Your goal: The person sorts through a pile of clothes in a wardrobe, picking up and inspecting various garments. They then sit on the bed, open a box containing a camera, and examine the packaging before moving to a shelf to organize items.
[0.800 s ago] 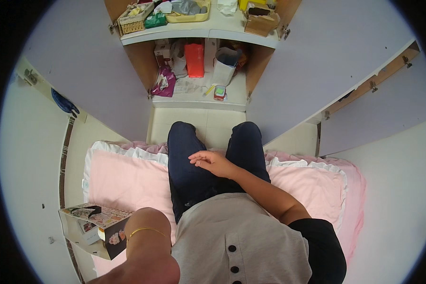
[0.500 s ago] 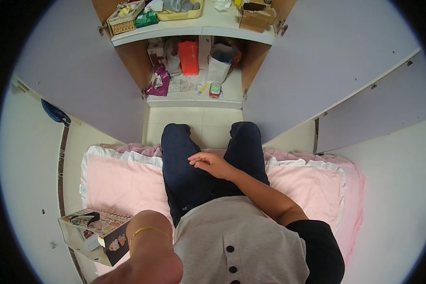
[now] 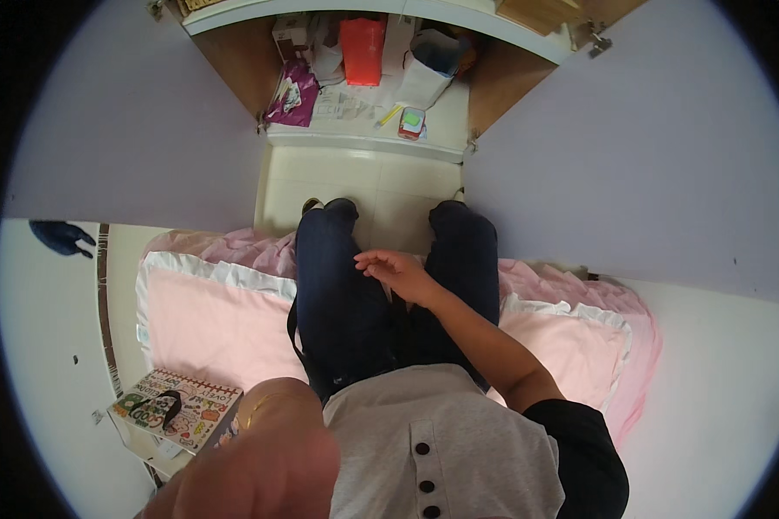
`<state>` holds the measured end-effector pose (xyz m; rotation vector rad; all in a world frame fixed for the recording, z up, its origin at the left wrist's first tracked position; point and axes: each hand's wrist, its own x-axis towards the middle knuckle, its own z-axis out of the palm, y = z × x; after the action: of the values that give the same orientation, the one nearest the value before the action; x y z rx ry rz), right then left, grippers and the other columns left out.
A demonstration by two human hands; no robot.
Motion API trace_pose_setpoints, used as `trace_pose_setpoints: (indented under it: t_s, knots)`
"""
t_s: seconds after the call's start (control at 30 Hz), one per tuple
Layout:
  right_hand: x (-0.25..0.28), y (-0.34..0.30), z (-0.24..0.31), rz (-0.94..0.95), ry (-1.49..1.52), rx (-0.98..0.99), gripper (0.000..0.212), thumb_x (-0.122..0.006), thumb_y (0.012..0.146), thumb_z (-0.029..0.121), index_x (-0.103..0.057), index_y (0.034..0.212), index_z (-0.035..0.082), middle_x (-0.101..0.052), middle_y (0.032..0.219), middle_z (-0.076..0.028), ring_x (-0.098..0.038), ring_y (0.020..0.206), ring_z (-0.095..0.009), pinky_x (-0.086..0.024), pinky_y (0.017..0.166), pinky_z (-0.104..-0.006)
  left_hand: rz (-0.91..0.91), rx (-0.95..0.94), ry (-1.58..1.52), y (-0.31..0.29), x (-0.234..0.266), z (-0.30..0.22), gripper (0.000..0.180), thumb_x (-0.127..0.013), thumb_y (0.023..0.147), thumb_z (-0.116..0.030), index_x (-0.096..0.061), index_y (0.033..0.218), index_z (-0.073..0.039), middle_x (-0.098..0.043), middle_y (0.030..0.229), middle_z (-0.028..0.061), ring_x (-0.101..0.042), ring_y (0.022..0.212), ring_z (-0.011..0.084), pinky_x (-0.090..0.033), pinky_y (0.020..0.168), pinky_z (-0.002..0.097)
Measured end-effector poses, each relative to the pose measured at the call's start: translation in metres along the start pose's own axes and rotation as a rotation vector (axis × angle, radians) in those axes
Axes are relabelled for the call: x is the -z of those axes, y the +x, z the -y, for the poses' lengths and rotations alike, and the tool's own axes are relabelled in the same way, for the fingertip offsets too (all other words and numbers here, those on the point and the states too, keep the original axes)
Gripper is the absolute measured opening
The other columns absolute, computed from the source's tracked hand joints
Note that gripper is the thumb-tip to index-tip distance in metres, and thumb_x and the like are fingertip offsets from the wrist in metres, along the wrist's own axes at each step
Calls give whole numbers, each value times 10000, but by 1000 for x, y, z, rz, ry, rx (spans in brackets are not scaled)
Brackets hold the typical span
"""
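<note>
My left hand point(image 3: 251, 471) is raised very close to the camera, large and blurred, with a thin gold bracelet point(image 3: 270, 400) on the wrist. Its fingers cannot be made out. Just beyond that arm stands a gift box point(image 3: 208, 394) with a colourful patterned top and a black ribbon handle point(image 3: 170, 405); the arm hides part of its side. Over my lap, above the dark trousers point(image 3: 342, 303), hovers my right hand point(image 3: 398, 273). Its fingers are loosely stretched, somewhat apart, and nothing is in them.
Pink bedding point(image 3: 216, 311) with a white frill lies under me on both sides. Ahead is a cabinet with its doors point(image 3: 138, 130) swung open. Inside are a red bag point(image 3: 363, 52), a white paper bag point(image 3: 428, 73), a purple bag point(image 3: 294, 99) and a small red box point(image 3: 412, 124).
The view has shifted, so the cabinet sits higher and its upper shelf is mostly out of sight. More of the gift box's top shows. The left hand looks larger and more blurred.
</note>
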<state>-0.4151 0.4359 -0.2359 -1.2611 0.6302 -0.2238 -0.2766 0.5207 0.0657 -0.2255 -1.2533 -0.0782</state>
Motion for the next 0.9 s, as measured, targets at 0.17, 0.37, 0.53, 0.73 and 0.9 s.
trace_pose_setpoints:
  t_s: [0.17, 0.37, 0.53, 0.73, 0.9]
  knots:
    - [48, 48, -17, -70, 85, -8, 270, -504, 927, 118, -551, 1189, 70, -605, 1069, -61, -567, 942, -125, -467, 819, -277, -226, 338, 467, -92, 57, 60, 184, -594, 807, -121, -559, 982, -78, -529, 1056, 85, -515, 981, 204, -422, 886, 338]
    - [133, 118, -30, -302, 208, -349, 302, -506, 904, 175, -540, 1183, 65, -566, 1096, -42, -543, 957, -148, -463, 823, -295, -95, 1400, 829, -275, 165, 101, 332, -532, 737, 98, -532, 1047, -22, -544, 978, 80, -534, 892, 170, -423, 808, 269]
    - [208, 195, -70, -532, 391, -450, 273, -527, 914, 211, -548, 1136, 53, -580, 1044, -81, -572, 869, -204, -492, 754, -306, -68, 1728, 746, -374, 204, 131, 279, -514, 837, 49, -536, 1102, -37, -567, 1002, 76, -549, 880, 164, -446, 797, 261]
    - [276, 277, -112, -678, 198, -568, 380, -484, 931, 259, -434, 1236, 38, -545, 1064, -141, -575, 891, -253, -541, 746, -381, -70, 1932, 715, -447, 242, 171, 223, -530, 879, -88, -533, 1094, -29, -581, 1019, 102, -570, 924, 200, -467, 783, 300]
    - [317, 340, -163, -810, 209, -610, 454, -411, 958, 351, -336, 1260, 20, -545, 993, -164, -594, 776, -278, -568, 633, -404, -211, 1999, 723, -442, 252, 187, 257, -551, 866, -169, -537, 1090, -44, -584, 1032, 128, -580, 950, 242, -475, 815, 343]
